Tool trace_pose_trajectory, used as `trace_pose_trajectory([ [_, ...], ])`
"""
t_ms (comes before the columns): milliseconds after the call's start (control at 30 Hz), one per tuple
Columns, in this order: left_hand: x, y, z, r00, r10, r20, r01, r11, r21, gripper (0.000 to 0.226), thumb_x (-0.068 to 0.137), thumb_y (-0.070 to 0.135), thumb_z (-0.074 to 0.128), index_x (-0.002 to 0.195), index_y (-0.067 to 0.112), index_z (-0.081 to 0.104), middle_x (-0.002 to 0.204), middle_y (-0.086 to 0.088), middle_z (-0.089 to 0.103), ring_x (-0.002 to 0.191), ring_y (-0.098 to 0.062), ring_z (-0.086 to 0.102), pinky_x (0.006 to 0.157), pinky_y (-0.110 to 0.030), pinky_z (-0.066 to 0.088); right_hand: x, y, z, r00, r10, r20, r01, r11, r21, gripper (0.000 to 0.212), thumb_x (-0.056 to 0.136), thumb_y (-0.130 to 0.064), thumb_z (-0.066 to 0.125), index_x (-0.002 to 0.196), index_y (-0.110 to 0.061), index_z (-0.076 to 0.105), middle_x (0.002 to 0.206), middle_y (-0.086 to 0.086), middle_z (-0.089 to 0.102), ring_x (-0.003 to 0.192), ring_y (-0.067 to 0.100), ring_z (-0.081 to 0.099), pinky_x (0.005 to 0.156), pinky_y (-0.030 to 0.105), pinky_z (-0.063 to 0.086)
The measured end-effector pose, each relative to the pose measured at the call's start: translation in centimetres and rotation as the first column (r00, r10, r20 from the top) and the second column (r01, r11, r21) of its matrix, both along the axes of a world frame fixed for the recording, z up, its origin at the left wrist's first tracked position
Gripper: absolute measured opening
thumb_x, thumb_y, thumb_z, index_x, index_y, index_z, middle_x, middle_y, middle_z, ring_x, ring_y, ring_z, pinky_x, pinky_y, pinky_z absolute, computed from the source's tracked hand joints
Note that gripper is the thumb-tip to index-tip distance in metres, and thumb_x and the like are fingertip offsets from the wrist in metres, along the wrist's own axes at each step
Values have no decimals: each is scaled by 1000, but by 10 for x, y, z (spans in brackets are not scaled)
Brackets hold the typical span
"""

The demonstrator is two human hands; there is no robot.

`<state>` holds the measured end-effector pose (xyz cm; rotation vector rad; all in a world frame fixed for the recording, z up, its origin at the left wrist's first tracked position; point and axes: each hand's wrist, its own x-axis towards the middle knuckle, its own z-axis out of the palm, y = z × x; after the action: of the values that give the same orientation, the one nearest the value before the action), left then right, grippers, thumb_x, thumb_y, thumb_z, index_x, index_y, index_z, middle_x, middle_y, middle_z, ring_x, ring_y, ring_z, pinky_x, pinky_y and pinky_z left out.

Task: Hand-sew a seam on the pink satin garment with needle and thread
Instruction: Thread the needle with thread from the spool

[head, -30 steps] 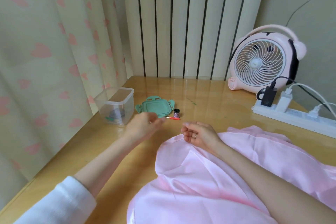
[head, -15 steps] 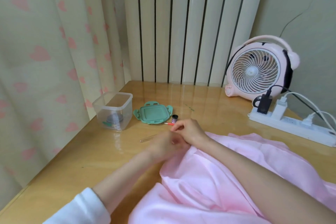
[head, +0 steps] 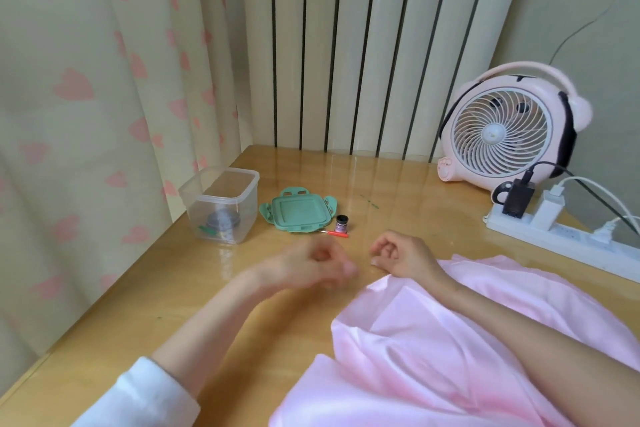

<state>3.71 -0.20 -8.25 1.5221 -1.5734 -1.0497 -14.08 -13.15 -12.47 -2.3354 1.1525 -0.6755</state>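
While the pink satin garment (head: 467, 340) is lying rumpled over the near right part of the counter (head: 398, 191), both hands are working just past its far-left edge. The left grip (head: 311, 263) is showing blurred, its fingers curling inward and pointing toward the other hand; I cannot tell whether it is grasping anything. The right grip (head: 398, 255) is also curling, thumb and forefinger closing toward each other, with its wrist resting on the garment's edge. A needle or thread is too fine to make out, so I cannot tell what it is grasping either. The two grips are sitting near each other but apart. The right forearm is lying across the satin, and a white sleeve (head: 138, 399) is covering the left arm.

Farther back, a clear plastic box (head: 221, 204) is standing open near the heart-print curtain (head: 86, 97). A green lid (head: 298, 213) is lying flat just beside the box. A small thread spool (head: 342, 222) is standing at the lid's right corner, with a red-handled tool (head: 336, 234) lying in front of it. A pink fan (head: 502, 132) and a white power strip (head: 561, 239) are occupying the far right.
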Motion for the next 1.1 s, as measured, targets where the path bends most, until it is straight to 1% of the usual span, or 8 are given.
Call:
trace_pose_trajectory([
  [133, -45, -2, -25, 825, -472, 309, 440, 881, 172, 53, 85, 31, 68, 132, 24, 45, 132, 4, 49, 119, -13, 51, 102, -27, 43, -9, -12, 10, 976, -85, -199, 67, 993, -95, 12, 80, -20, 70, 86, -25, 61, 61, -11, 52, 69, 14, 55, 69, 29, 45],
  [267, -64, -5, -52, 658, -336, 673, 476, 879, -27, 62, 90, 25, 59, 146, 25, 32, 153, 2, 29, 142, -14, 21, 117, -35, 16, 24, -19, 35, 999, -47, -2, 46, 988, -149, 28, 86, -21, 65, 113, -26, 63, 97, -5, 58, 90, 14, 54, 78, 27, 41],
  [400, -66, 0, -49, 718, -178, 673, 470, 837, -281, 53, 96, 14, 45, 146, 24, 33, 154, 0, 31, 144, -15, 21, 116, -35, 13, 67, -20, 38, 987, 114, -114, -126, 986, -108, 42, 89, -15, 61, 127, -33, 56, 101, -9, 44, 95, 10, 44, 91, 31, 39],
  [533, -68, 3, -50, 742, -156, 652, 439, 849, -295, 51, 95, 12, 46, 144, 24, 37, 152, -3, 34, 142, -19, 24, 116, -34, 14, 72, -25, 21, 991, 104, -85, -113, 988, -103, 22, 83, -8, 68, 104, -15, 70, 96, -3, 57, 86, 11, 48, 75, 16, 32],
  [667, -54, 3, -31, 829, -285, 482, 446, 857, -260, 55, 86, 18, 56, 140, 25, 45, 151, -2, 34, 138, -3, 23, 111, -18, 12, 44, -19, 37, 938, -67, 341, 28, 993, 118, 13, 76, -2, 74, 83, -11, 69, 76, 0, 64, 69, 10, 57, 64, 5, 40],
  [800, -28, 6, 7, 978, -206, -39, 189, 948, -258, 22, 84, -1, 55, 96, 9, 71, 114, 2, 66, 105, 4, 57, 92, -12, 39, -1, 19, 57, 696, -77, 714, -315, 861, 400, 25, 80, 14, 61, 96, -4, 66, 88, 12, 71, 78, 19, 68, 69, 23, 56],
  [933, -17, 0, 11, 907, 264, -327, -303, 950, -76, 18, 89, 2, 55, 81, 18, 61, 82, 7, 71, 66, -4, 57, 65, -21, 39, -18, 44, 39, 596, -51, 801, -363, 873, 326, 28, 71, 12, 64, 94, -3, 63, 76, 3, 73, 71, 14, 69, 69, 23, 56],
  [1100, -34, 0, -4, 885, 258, -388, -223, 965, 135, 19, 87, 21, 65, 105, 14, 67, 93, 2, 65, 74, -4, 54, 68, -18, 39, -16, 50, 22, 638, 34, 769, -283, 940, 193, 32, 69, 23, 65, 81, -6, 57, 70, -11, 71, 66, -3, 62, 66, 12, 49],
])
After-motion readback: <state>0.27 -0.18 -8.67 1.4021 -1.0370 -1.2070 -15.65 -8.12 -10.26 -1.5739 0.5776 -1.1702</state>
